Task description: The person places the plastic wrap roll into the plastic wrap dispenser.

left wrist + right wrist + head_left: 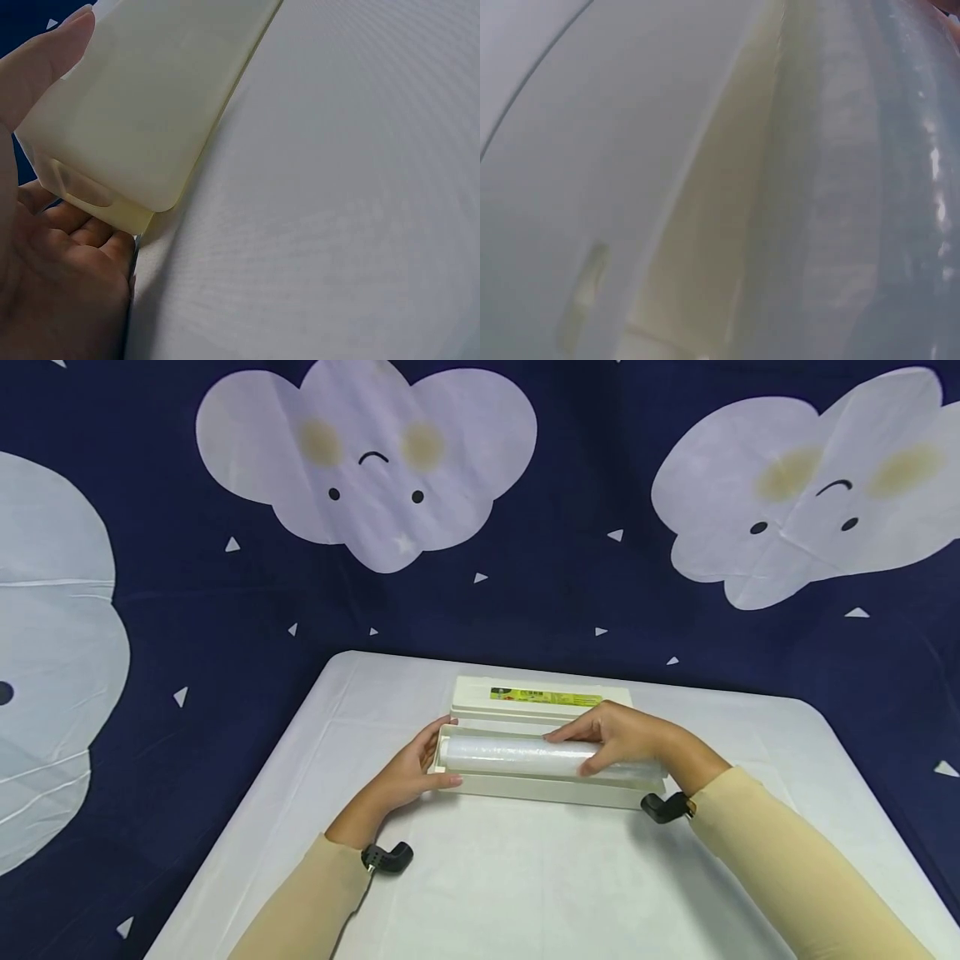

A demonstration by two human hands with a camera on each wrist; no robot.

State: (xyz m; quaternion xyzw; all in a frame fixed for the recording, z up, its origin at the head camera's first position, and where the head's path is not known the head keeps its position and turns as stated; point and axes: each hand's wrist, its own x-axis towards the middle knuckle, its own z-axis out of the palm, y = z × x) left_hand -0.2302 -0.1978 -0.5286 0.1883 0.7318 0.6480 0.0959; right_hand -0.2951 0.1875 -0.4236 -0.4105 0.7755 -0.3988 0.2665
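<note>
A long cream plastic box (540, 790) lies lengthwise on the table, with a shiny roll of cling film (502, 754) inside it. My left hand (408, 770) grips the box's left end, thumb at the front wall and fingers round the back; the left wrist view shows the end wall (82, 184) with an oval slot. From above, my right hand (618, 735) holds the roll between thumb and fingers, right of its middle. In the right wrist view the film roll (900, 187) sits beside the box's wall (652, 135), fingers mostly out of sight.
Directly behind the box lies its cream lid (471, 693), bearing a yellow-green label (546, 697). A white cloth covers the table (510, 885). Beyond the table's back edge hangs a dark blue curtain (540, 627) with cloud prints.
</note>
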